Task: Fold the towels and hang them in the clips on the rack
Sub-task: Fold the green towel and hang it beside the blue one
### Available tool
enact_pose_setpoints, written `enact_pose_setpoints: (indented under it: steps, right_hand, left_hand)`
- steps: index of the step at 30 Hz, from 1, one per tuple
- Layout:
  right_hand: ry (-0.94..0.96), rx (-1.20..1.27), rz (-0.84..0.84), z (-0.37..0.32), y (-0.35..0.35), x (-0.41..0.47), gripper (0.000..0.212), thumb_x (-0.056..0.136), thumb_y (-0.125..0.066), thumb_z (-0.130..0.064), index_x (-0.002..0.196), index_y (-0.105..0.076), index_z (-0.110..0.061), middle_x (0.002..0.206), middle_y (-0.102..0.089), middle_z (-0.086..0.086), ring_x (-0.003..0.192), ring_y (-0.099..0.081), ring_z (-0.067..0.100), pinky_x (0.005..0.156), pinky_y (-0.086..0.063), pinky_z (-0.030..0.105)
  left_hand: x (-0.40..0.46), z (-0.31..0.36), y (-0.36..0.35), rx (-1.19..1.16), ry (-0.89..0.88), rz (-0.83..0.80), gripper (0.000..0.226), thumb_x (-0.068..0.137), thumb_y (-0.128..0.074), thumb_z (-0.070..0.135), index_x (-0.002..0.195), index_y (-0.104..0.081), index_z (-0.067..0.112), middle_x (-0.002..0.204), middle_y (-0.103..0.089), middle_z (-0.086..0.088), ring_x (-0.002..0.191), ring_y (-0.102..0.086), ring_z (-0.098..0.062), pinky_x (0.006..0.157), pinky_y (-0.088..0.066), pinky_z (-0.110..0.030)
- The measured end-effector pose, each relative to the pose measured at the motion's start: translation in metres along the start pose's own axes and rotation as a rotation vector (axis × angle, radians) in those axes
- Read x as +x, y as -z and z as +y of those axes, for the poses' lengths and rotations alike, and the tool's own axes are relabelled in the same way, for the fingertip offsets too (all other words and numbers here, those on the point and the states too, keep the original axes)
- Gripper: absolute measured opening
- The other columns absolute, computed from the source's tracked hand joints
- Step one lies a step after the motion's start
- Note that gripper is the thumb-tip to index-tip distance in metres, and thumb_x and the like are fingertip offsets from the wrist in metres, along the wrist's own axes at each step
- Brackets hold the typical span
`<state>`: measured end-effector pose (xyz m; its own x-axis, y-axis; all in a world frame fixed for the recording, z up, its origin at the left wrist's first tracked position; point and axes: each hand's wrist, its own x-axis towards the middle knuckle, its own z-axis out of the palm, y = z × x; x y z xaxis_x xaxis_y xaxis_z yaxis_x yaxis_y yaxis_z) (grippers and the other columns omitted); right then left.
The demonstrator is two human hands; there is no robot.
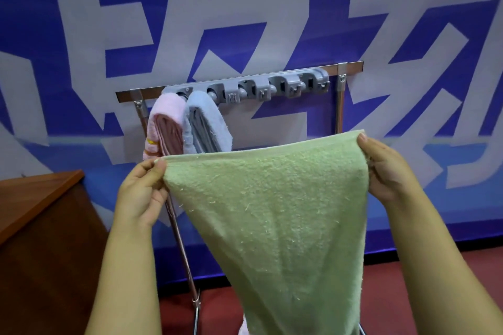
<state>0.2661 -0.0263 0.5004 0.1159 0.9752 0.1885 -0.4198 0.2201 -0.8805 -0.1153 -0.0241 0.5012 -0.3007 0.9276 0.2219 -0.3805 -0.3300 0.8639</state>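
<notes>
Left hand [141, 190] and right hand [386, 168] pinching green towel [275, 212] corners, partly hiding rack [245, 87], pink towel [166, 122], blue towel [206, 122] clipped.

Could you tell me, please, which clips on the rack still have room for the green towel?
The pink towel and blue towel crowd the left end of the grey clip strip. Right of the blue towel, the clips look empty up to the right post. Both the left hand and right hand hold the green towel.
</notes>
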Motion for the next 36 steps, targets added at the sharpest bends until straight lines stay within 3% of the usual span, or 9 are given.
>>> enact_pose_setpoints:
  steps: [4, 8, 10, 13, 15, 17, 23, 26, 36]
  right_hand:
    - [-0.079, 0.063, 0.145, 0.01, -0.011, -0.004, 0.026, 0.097, -0.047, -0.018, 0.08, -0.061, -0.004, 0.054, -0.068, 0.0, 0.051, -0.066, 0.01, 0.047, -0.053, 0.02]
    - [-0.113, 0.068, 0.255, 0.027, -0.024, -0.01, 0.023, 0.095, -0.049, -0.011, 0.076, -0.059, -0.001, 0.051, -0.064, 0.002, 0.046, -0.062, 0.01, 0.046, -0.052, 0.02]
    - [-0.107, -0.002, 0.259, 0.039, -0.033, -0.015, 0.02, 0.09, -0.053, -0.01, 0.073, -0.057, -0.001, 0.057, -0.054, 0.013, 0.051, -0.056, 0.018, 0.048, -0.047, 0.022]
    - [-0.083, -0.136, 0.168, 0.052, -0.05, -0.028, 0.015, 0.081, -0.061, -0.015, 0.086, -0.061, -0.001, 0.075, -0.042, 0.014, 0.066, -0.041, 0.024, 0.051, -0.043, 0.023]
    - [-0.055, -0.221, 0.124, 0.056, -0.061, -0.038, 0.014, 0.086, -0.062, -0.011, 0.079, -0.066, 0.0, 0.061, -0.046, 0.01, 0.055, -0.045, 0.016, 0.047, -0.041, 0.019]
    - [-0.028, -0.288, 0.073, 0.057, -0.073, -0.048, 0.014, 0.087, -0.063, -0.012, 0.075, -0.068, -0.005, 0.049, -0.055, -0.006, 0.043, -0.049, 0.003, 0.043, -0.04, 0.016]
    - [0.082, -0.406, 0.021, 0.057, -0.093, -0.066, 0.012, 0.082, -0.07, -0.026, 0.079, -0.07, -0.015, 0.075, -0.072, 0.011, 0.068, -0.066, 0.015, 0.059, -0.051, 0.027]
    - [0.112, -0.451, 0.01, 0.055, -0.096, -0.07, 0.011, 0.082, -0.07, -0.028, 0.079, -0.071, -0.017, 0.076, -0.072, 0.007, 0.075, -0.069, 0.02, 0.065, -0.055, 0.031]
    - [0.143, -0.492, -0.025, 0.05, -0.095, -0.079, 0.009, 0.085, -0.067, -0.019, 0.086, -0.075, -0.021, 0.08, -0.074, -0.001, 0.081, -0.071, 0.013, 0.078, -0.058, 0.036]
  left_hand:
    - [-0.003, -0.016, 0.001, -0.02, 0.135, 0.007, 0.014, 0.094, -0.049, 0.007, 0.102, -0.056, -0.001, 0.082, -0.068, -0.011, 0.065, -0.069, -0.009, 0.059, -0.056, -0.02]
    - [-0.025, -0.03, -0.021, -0.018, 0.2, -0.028, 0.014, 0.094, -0.047, 0.005, 0.089, -0.059, 0.0, 0.069, -0.071, -0.006, 0.064, -0.069, -0.01, 0.057, -0.056, -0.021]
    - [-0.037, -0.035, -0.035, -0.045, 0.231, -0.054, 0.01, 0.093, -0.049, 0.005, 0.092, -0.058, -0.001, 0.072, -0.07, -0.008, 0.066, -0.07, -0.014, 0.058, -0.056, -0.023]
    - [-0.053, -0.04, -0.057, -0.065, 0.268, -0.108, 0.006, 0.092, -0.05, 0.002, 0.091, -0.055, -0.001, 0.067, -0.07, -0.008, 0.064, -0.069, -0.015, 0.057, -0.056, -0.024]
    - [-0.066, -0.041, -0.073, -0.07, 0.28, -0.125, 0.011, 0.091, -0.05, 0.0, 0.081, -0.055, 0.002, 0.064, -0.068, -0.008, 0.062, -0.068, -0.016, 0.057, -0.056, -0.025]
    - [-0.076, -0.041, -0.088, -0.042, 0.278, -0.149, 0.011, 0.089, -0.053, 0.0, 0.08, -0.056, 0.004, 0.07, -0.067, -0.011, 0.065, -0.066, -0.018, 0.062, -0.058, -0.028]
    - [-0.096, -0.042, -0.107, 0.134, 0.213, -0.155, 0.001, 0.086, -0.061, 0.003, 0.086, -0.059, 0.003, 0.081, -0.065, -0.016, 0.073, -0.065, -0.02, 0.073, -0.058, -0.03]
    - [-0.1, -0.041, -0.109, 0.221, 0.165, -0.156, 0.006, 0.085, -0.063, 0.004, 0.089, -0.062, 0.001, 0.08, -0.068, -0.015, 0.077, -0.069, -0.023, 0.076, -0.059, -0.032]
    - [-0.109, -0.037, -0.114, 0.308, 0.065, -0.174, 0.005, 0.083, -0.064, 0.001, 0.088, -0.064, 0.001, 0.085, -0.071, -0.015, 0.081, -0.071, -0.023, 0.073, -0.059, -0.032]
